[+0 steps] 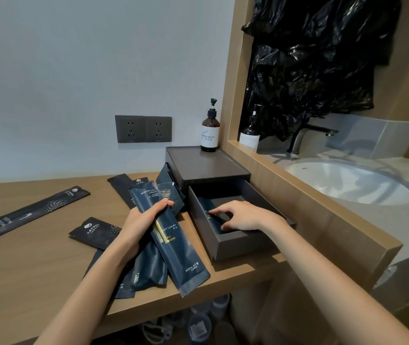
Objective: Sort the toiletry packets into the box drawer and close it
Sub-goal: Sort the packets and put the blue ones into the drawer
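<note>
Left hand (pixel 140 223) grips a bundle of packets (pixel 173 247) — right hand (pixel 244 215), grip loose, touches a packet (pixel 207 207) in the open drawer (pixel 238 246).

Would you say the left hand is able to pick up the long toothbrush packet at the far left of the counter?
Probably not yet: the left hand grips a bundle of dental kit packets, so its fingers are full. Otherwise nothing upright stands between it and the toothbrush packet.

Bare forearms (pixel 86 290), bare left hand (pixel 143 220) and right hand (pixel 243 216)
</note>
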The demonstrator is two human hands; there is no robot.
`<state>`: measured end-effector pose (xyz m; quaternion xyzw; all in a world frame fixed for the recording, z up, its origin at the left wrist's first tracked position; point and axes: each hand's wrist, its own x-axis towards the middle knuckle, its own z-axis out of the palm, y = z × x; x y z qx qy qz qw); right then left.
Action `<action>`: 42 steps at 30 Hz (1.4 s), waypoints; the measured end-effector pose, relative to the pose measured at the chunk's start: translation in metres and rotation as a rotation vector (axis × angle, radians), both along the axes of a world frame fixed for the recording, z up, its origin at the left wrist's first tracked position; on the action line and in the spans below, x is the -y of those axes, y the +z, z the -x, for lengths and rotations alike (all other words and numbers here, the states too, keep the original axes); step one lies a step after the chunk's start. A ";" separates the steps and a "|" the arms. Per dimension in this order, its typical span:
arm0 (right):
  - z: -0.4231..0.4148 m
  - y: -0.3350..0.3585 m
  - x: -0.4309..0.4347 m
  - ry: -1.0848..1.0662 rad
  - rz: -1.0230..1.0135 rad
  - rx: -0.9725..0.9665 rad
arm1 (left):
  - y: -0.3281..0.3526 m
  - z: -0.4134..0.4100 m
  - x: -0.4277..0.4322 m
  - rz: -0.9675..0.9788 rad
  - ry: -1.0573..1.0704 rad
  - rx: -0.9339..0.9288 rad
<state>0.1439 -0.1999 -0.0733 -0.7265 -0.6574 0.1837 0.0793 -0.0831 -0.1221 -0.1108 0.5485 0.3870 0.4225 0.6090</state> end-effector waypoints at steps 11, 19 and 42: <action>0.013 0.000 0.064 -0.214 -0.530 0.085 | -0.002 0.001 0.001 -0.022 0.008 0.006; 0.013 -0.046 0.070 -0.161 -1.061 0.145 | -0.002 0.002 0.005 -0.019 0.018 -0.002; 0.036 -0.027 0.105 -0.156 -0.865 -0.085 | 0.016 0.017 0.027 -0.052 0.010 0.063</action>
